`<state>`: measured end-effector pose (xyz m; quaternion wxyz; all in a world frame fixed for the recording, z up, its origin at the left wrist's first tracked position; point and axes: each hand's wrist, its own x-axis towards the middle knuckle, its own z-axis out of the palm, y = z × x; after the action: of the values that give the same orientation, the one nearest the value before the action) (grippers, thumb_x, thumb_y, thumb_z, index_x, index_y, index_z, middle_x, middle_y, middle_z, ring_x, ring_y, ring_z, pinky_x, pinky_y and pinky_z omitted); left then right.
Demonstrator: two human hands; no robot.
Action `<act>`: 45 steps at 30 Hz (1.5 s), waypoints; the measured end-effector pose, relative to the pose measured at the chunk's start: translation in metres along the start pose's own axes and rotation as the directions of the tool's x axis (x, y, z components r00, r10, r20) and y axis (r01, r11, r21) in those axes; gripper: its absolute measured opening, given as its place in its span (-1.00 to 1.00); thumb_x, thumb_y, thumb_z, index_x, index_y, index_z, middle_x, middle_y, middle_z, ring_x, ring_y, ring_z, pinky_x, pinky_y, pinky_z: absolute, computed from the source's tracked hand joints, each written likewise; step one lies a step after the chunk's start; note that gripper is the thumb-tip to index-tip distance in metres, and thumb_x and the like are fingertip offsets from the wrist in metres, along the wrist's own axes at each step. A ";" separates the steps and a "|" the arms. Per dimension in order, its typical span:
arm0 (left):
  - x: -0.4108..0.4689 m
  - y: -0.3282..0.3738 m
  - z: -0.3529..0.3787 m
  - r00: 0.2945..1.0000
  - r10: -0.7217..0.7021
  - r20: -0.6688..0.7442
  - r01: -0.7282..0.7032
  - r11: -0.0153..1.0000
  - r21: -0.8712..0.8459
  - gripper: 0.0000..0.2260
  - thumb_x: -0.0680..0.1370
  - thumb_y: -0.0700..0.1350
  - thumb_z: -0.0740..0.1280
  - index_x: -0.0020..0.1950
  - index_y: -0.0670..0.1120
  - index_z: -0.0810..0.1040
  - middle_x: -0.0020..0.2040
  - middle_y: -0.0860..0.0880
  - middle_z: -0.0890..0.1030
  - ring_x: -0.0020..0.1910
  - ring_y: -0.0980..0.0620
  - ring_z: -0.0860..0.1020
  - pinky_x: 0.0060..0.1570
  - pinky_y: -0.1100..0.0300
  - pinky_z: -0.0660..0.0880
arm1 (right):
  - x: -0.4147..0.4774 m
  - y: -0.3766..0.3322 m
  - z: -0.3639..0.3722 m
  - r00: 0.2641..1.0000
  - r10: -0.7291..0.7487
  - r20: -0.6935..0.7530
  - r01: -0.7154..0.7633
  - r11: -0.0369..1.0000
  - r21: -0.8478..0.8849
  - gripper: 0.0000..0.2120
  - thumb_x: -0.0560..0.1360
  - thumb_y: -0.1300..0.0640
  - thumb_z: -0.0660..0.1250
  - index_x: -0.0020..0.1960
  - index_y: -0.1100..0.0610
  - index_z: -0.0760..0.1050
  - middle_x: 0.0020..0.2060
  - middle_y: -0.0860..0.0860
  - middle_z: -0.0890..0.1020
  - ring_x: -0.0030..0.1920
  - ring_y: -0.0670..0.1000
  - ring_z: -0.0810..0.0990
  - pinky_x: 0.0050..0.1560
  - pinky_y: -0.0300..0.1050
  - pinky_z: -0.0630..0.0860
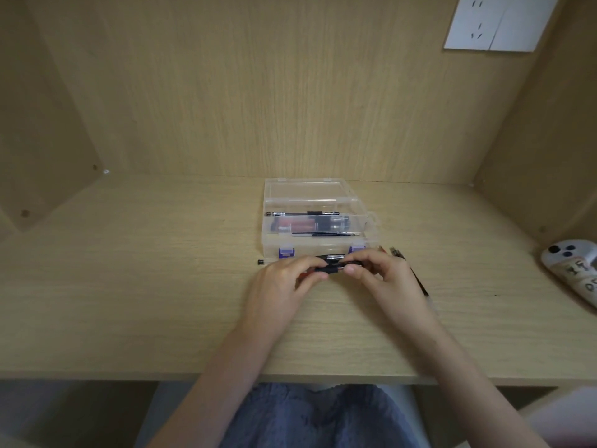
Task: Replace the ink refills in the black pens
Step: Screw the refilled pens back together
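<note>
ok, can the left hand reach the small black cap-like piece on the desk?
Probably yes: the small black cap-like piece lies just left of the left hand, with only bare wooden desk between. That hand and the right hand both hold the black pen, so it would have to let go first.

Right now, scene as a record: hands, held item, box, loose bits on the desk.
left hand: pinches the black pen at its left end
right hand: pinches the same pen at its right end
black pen: held crosswise, in front of the box
clear plastic box: open, lid laid back; more pens and a refill inside
small black part: loose on the desk, left of the left hand
second pen: on the desk beside the right hand, partly hidden
white device: at the desk's right edge
</note>
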<state>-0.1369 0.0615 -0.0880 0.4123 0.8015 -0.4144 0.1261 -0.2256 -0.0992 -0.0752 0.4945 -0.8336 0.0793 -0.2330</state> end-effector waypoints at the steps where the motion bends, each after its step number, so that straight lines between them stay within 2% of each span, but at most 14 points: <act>1: 0.000 0.000 0.000 1.000 -0.008 0.000 0.008 1.000 0.006 -0.83 0.43 -0.03 0.42 0.01 0.01 0.63 -0.14 0.07 0.67 -0.19 0.09 0.60 -0.17 0.11 0.53 | 0.000 0.002 0.001 1.000 0.005 -0.005 -0.005 1.000 0.022 -0.88 0.45 0.17 0.40 -0.07 -0.03 0.63 -0.23 -0.14 0.66 -0.23 -0.25 0.53 -0.11 -0.38 0.40; 5: 0.000 0.003 0.000 0.999 -0.032 0.016 0.032 0.999 0.000 -0.83 0.42 -0.05 0.43 0.00 0.01 0.65 -0.18 0.07 0.67 -0.22 0.13 0.59 -0.17 0.13 0.53 | -0.003 0.008 0.004 1.000 0.025 0.003 -0.025 0.997 0.071 -0.84 0.45 0.19 0.40 -0.07 -0.07 0.62 -0.20 -0.16 0.68 -0.24 -0.22 0.56 -0.13 -0.33 0.45; 11: 0.000 0.002 0.001 0.998 -0.038 0.050 0.038 0.999 0.012 -0.82 0.44 -0.04 0.40 0.04 0.02 0.63 -0.16 0.08 0.66 -0.21 0.15 0.59 -0.15 0.14 0.53 | -0.004 0.008 0.005 0.999 0.035 0.005 -0.035 0.998 0.048 -0.87 0.46 0.18 0.39 -0.01 0.04 0.63 -0.20 -0.09 0.67 -0.26 -0.17 0.57 -0.14 -0.35 0.46; 14: 0.001 0.002 0.003 0.996 -0.045 0.072 0.044 0.999 0.016 -0.82 0.46 -0.02 0.38 0.05 0.05 0.61 -0.14 0.12 0.65 -0.18 0.22 0.55 -0.14 0.32 0.48 | -0.007 0.004 0.007 1.000 0.018 -0.016 -0.017 0.999 0.035 -0.87 0.48 0.20 0.36 0.00 0.06 0.62 -0.20 -0.10 0.65 -0.23 -0.24 0.56 -0.14 -0.42 0.42; 16: 0.004 0.002 0.003 0.996 -0.062 0.070 0.062 0.998 0.003 -0.84 0.46 -0.02 0.39 0.03 0.06 0.61 -0.12 0.15 0.64 -0.17 0.28 0.52 -0.15 0.46 0.40 | -0.008 0.001 0.009 0.997 -0.014 -0.074 0.016 1.000 0.016 -0.85 0.49 0.19 0.35 0.03 0.03 0.60 -0.15 -0.14 0.64 -0.14 -0.28 0.55 -0.09 -0.47 0.39; 19: 0.015 0.000 0.001 0.996 -0.087 0.020 0.088 0.995 -0.045 -0.86 0.46 -0.05 0.40 0.00 0.06 0.60 -0.09 0.14 0.62 -0.14 0.22 0.55 -0.12 0.34 0.46 | -0.007 0.002 0.010 0.983 -0.079 -0.163 0.070 0.996 -0.061 -0.77 0.53 0.10 0.28 0.17 0.03 0.53 0.00 -0.15 0.59 0.01 -0.24 0.53 0.02 -0.46 0.37; 22: 0.041 -0.006 -0.010 0.992 -0.125 0.002 0.125 0.991 -0.037 -0.83 0.50 -0.10 0.36 0.08 0.05 0.58 -0.04 0.11 0.60 -0.12 0.18 0.54 -0.08 0.27 0.47 | -0.005 0.005 0.009 0.960 -0.130 -0.249 0.106 0.988 -0.109 -0.80 0.58 0.13 0.21 0.15 0.09 0.53 0.02 -0.08 0.58 0.07 -0.19 0.52 0.07 -0.40 0.38; 24: 0.066 -0.014 -0.014 0.993 -0.120 0.010 0.120 0.993 -0.013 -0.82 0.52 -0.14 0.33 0.09 0.04 0.57 -0.05 0.10 0.59 -0.10 0.16 0.53 -0.06 0.23 0.46 | -0.004 0.009 0.010 0.958 -0.162 -0.238 0.119 0.975 -0.186 -0.81 0.60 0.11 0.18 0.06 0.11 0.56 -0.04 -0.06 0.58 0.04 -0.15 0.52 0.07 -0.30 0.41; 26: 0.092 -0.023 -0.012 0.992 -0.122 0.039 0.120 0.992 0.034 -0.82 0.52 -0.16 0.31 0.07 0.04 0.57 -0.04 0.09 0.59 -0.07 0.12 0.52 -0.06 0.19 0.44 | -0.003 0.012 0.011 0.962 -0.188 -0.197 0.130 0.953 -0.273 -0.72 0.58 0.02 0.13 -0.01 0.12 0.57 -0.09 -0.07 0.57 0.01 -0.11 0.52 0.07 -0.18 0.41; 29: 0.123 -0.038 0.001 0.981 -0.154 0.122 0.145 0.986 0.079 -0.80 0.52 -0.19 0.30 0.08 0.05 0.58 0.00 0.07 0.60 -0.04 0.10 0.52 -0.04 0.19 0.43 | -0.004 0.013 0.012 0.968 -0.206 -0.145 0.148 0.932 -0.331 -0.69 0.56 0.00 0.11 -0.05 0.10 0.58 -0.13 -0.09 0.55 -0.02 -0.11 0.50 0.08 -0.20 0.39; 35: 0.144 -0.059 0.022 0.950 -0.210 0.231 0.202 0.978 0.060 -0.79 0.51 -0.22 0.31 0.10 -0.02 0.59 0.04 -0.01 0.61 0.01 0.07 0.54 0.15 0.06 0.46 | -0.003 0.014 0.012 0.970 -0.197 -0.139 0.139 0.928 -0.346 -0.81 0.58 0.15 0.20 -0.06 0.12 0.59 -0.17 -0.08 0.56 -0.07 -0.15 0.48 0.04 -0.20 0.39; 40: 0.132 -0.042 0.012 0.975 -0.150 0.164 0.149 0.989 0.018 -0.83 0.54 -0.16 0.29 0.09 -0.02 0.61 0.05 0.08 0.62 -0.01 0.18 0.53 0.08 0.25 0.42 | -0.002 0.015 0.012 0.968 -0.193 -0.163 0.133 0.938 -0.320 -0.78 0.57 0.11 0.18 -0.10 0.10 0.59 -0.18 -0.09 0.55 -0.08 -0.14 0.50 0.02 -0.24 0.40; 42: 0.117 -0.024 0.005 0.986 -0.095 0.139 0.100 0.995 -0.028 -0.84 0.54 -0.14 0.29 0.05 0.01 0.62 0.02 0.11 0.62 -0.02 0.20 0.53 0.06 0.25 0.44 | -0.002 0.015 0.012 0.969 -0.183 -0.168 0.127 0.946 -0.300 -0.78 0.57 0.10 0.18 -0.11 0.09 0.59 -0.17 -0.10 0.55 -0.06 -0.14 0.51 0.01 -0.27 0.39; 45: 0.085 -0.004 0.001 0.984 -0.034 0.177 0.043 0.998 -0.044 -0.86 0.54 -0.10 0.30 0.04 0.04 0.62 0.00 0.13 0.62 -0.05 0.20 0.52 0.01 0.27 0.44 | -0.001 0.015 0.011 0.968 -0.163 -0.192 0.112 0.961 -0.252 -0.76 0.55 0.08 0.16 -0.14 0.08 0.58 -0.17 -0.10 0.56 -0.06 -0.13 0.52 -0.01 -0.29 0.38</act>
<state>-0.0809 0.0146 -0.0442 0.3953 0.8073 -0.4366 0.0367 -0.2203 -0.0976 -0.0931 0.3616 -0.8611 0.1004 -0.3430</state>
